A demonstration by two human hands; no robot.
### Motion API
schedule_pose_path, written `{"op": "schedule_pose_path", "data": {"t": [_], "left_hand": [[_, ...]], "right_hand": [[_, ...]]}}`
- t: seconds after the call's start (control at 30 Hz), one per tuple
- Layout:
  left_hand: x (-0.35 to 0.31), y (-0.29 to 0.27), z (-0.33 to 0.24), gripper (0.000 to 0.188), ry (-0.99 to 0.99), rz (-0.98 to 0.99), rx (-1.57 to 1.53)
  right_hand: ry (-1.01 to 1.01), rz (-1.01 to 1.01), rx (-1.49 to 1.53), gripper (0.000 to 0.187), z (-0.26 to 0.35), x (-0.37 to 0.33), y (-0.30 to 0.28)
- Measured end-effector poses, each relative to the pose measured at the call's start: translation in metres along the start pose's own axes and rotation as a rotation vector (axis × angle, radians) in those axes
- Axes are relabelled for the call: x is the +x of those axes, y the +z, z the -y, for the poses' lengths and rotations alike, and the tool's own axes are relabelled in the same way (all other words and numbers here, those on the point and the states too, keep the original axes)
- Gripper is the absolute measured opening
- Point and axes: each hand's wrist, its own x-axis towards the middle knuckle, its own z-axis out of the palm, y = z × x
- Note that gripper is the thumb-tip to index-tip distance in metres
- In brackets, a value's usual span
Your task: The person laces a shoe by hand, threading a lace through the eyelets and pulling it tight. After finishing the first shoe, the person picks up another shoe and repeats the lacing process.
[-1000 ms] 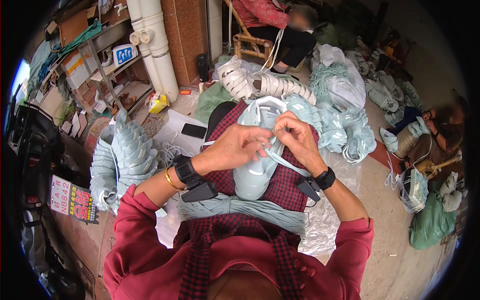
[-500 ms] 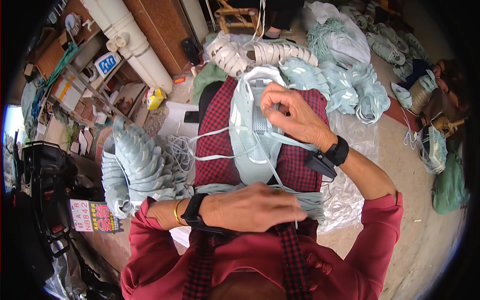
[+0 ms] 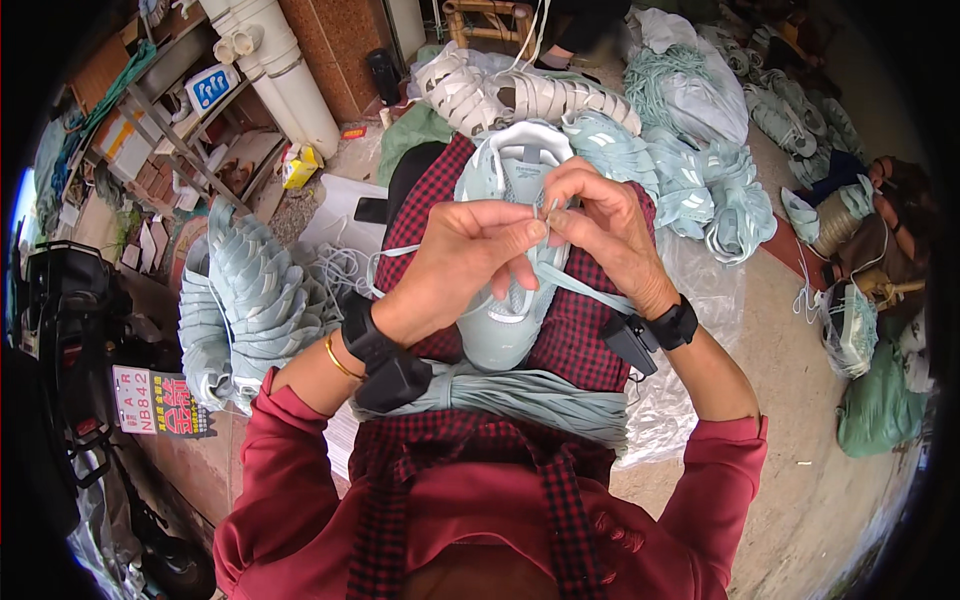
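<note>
A pale blue-grey shoe upper (image 3: 494,342) lies on my lap over a red and black checked apron (image 3: 580,345), its toe end toward me and its collar away. Above its tongue my left hand (image 3: 462,250) and my right hand (image 3: 605,222) meet, fingertips almost touching. Both are closed in a pinch on a thin shoelace, whose end is partly hidden by the fingers. A flat length of shoelace (image 3: 585,287) runs from the upper toward my right wrist. Across my lap, nearer my body, rests a thick bundle of matching laces (image 3: 490,392).
Stacked pale blue uppers (image 3: 265,300) stand at the left, beside a parked motorbike (image 3: 85,340). Beyond my knees lie white uppers (image 3: 560,100) and more blue uppers (image 3: 690,185). A green bag (image 3: 880,405) sits at the right. Shelves (image 3: 170,130) and a white pipe (image 3: 285,85) are far left.
My left hand has risen from the lace bundle at my waist to the upper, meeting my right hand there. The right hand has shifted slightly right, and its pinch now joins the left's.
</note>
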Motion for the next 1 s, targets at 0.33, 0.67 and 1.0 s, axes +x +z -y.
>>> {"op": "schedule_pose_path", "data": {"t": [0.33, 0.67, 1.0], "left_hand": [[0.019, -0.008, -0.014, 0.019, 0.092, 0.146, 0.278], [0.057, -0.041, -0.019, 0.02, 0.058, 0.385, 0.306], [0.043, -0.046, -0.001, 0.022, 0.063, 0.326, 0.156]], "right_hand": [[-0.018, -0.151, -0.06, 0.016, 0.014, -0.001, 0.007], [-0.267, 0.283, -1.046, 0.049, 0.03, -0.059, 0.065], [-0.218, 0.319, -1.195, 0.054, 0.003, -0.06, 0.073]]}}
